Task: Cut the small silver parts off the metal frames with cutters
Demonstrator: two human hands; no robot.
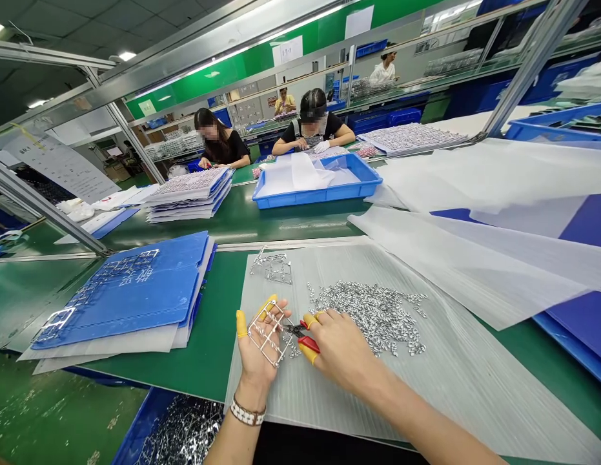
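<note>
My left hand, with yellow finger cots on thumb and fingers, holds a small silver metal frame of parts over a ribbed translucent sheet. My right hand, also with yellow cots, is closed on red-handled cutters whose tip touches the frame. A pile of small cut metal pieces lies just right of the hands. Another metal frame lies farther up the sheet.
A stack of blue boards with frames on it sits to the left. A blue bin of metal scrap stands below the table edge. A blue tray, white sheets and stacked part trays lie beyond. Other people work at the far benches.
</note>
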